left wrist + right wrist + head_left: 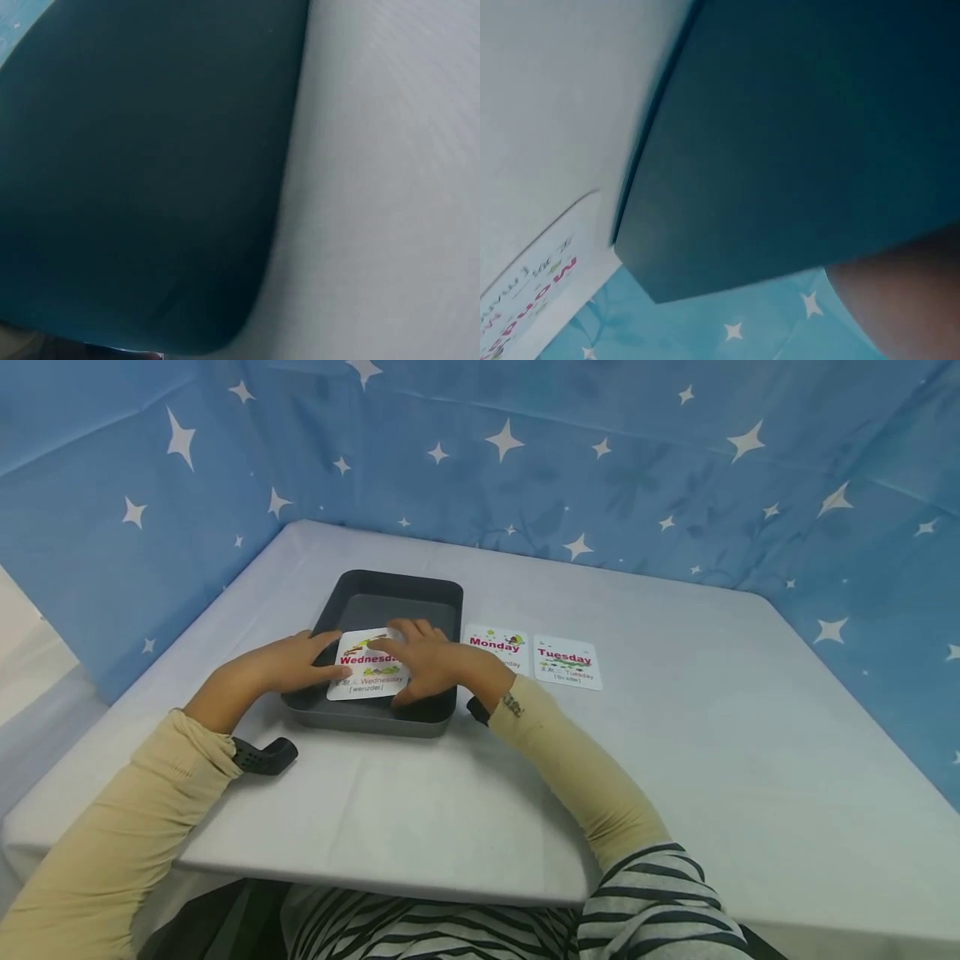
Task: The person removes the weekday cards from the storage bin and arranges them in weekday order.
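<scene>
A white card printed "Wednesday" (367,681) is at the grey tray (375,724), over its near part. The left hand (288,664) holds the card's left edge, its thumb overlapping the edge. From the other side, the right hand (427,662) holds the card's right part, with a finger lying across the printed face and hiding the end of the word. In the left wrist view the dark tray wall (150,165) fills much of the picture. The tray's side (780,165) also fills the right wrist view, with part of the right hand (907,296) below it.
Right of the tray lie a "Monday" card (491,633), partly behind the right forearm, and a "Tuesday" card (567,664) beside it. A white cloth covers the table (712,760). Blue star-patterned fabric (637,468) stands along its back and sides.
</scene>
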A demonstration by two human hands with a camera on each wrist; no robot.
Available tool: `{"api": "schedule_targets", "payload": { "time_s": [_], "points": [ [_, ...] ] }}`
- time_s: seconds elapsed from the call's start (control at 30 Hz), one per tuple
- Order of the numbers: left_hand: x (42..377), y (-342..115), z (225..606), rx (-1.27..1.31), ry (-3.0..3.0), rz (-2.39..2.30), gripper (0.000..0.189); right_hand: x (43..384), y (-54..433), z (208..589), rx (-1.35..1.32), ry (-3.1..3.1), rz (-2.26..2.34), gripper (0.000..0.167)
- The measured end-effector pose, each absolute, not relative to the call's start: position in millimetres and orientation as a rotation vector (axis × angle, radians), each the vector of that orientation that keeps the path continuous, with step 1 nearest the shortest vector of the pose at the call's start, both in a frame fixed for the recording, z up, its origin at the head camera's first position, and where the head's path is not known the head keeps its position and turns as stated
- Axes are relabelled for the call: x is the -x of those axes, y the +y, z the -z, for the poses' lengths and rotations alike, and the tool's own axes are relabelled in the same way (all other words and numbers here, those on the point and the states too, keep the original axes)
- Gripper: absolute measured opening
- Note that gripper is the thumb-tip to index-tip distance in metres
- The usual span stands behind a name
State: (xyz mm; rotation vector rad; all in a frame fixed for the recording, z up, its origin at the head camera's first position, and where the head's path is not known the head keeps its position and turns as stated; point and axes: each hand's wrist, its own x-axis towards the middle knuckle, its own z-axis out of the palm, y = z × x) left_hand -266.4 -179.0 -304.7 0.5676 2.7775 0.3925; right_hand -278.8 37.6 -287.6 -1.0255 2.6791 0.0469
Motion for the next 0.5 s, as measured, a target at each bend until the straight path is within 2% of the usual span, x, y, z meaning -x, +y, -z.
{"api": "schedule_targets", "payload": {
  "time_s": [0.5],
  "points": [
    [267, -179, 307, -0.577, 2.791, -0.38, 0.078, 293, 78, 270, 0.919, 2.794, 0.154, 0.078]
  ]
}}
